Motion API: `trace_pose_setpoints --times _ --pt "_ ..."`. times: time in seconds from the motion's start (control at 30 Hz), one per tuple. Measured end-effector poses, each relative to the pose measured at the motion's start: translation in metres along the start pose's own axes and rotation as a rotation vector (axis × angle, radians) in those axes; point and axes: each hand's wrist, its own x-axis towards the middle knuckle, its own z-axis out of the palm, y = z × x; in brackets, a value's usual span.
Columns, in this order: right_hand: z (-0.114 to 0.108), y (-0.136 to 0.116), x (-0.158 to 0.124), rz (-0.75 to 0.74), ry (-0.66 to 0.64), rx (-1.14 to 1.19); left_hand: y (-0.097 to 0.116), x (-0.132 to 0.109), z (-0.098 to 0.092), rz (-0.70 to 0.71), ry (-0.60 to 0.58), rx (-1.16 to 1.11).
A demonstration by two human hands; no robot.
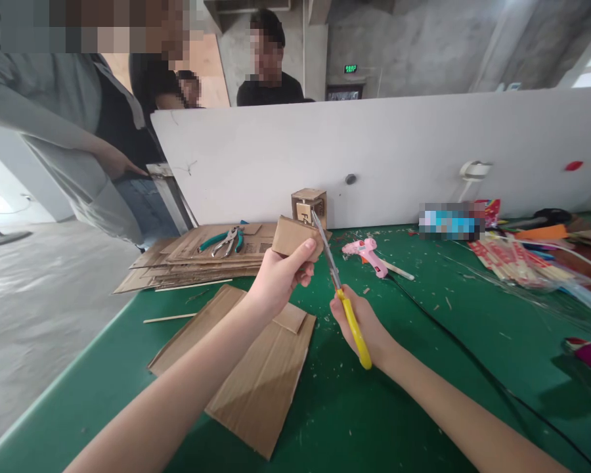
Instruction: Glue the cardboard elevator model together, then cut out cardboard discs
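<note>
My left hand [280, 272] is closed on a small piece of brown cardboard [293, 238], held up above the green table [384, 394]. My right hand [362, 325] grips yellow-handled scissors [339, 292], whose blades point up and reach the right edge of the cardboard piece. Beneath my hands lies a large flat cardboard sheet [256, 374] with a smaller scrap on top of it.
A stack of cardboard [187, 259] with teal-handled pliers [226, 241] lies at the left. A small cardboard box [309, 205] stands by the white partition [374, 151]. A pink glue gun [364, 253] and its black cable [453, 341] lie right. Wrapped sticks [512, 263] sit far right. People stand behind.
</note>
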Motion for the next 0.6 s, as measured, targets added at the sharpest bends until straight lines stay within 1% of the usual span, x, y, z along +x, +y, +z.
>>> trace_pose_setpoints --times 0.07,0.2,0.47,0.6 --pt "0.000 0.004 0.000 -0.022 -0.012 0.001 0.000 -0.003 0.002 -0.005 -0.013 0.028" --pt "0.001 0.008 0.000 -0.055 -0.054 0.036 0.002 -0.003 -0.001 -0.041 -0.023 0.078" --pt "-0.010 -0.002 -0.001 -0.026 -0.077 -0.001 0.010 -0.001 -0.010 -0.104 -0.051 0.134" --pt "-0.011 0.000 0.000 -0.022 -0.086 -0.011 0.014 -0.001 -0.012 -0.119 -0.072 0.174"
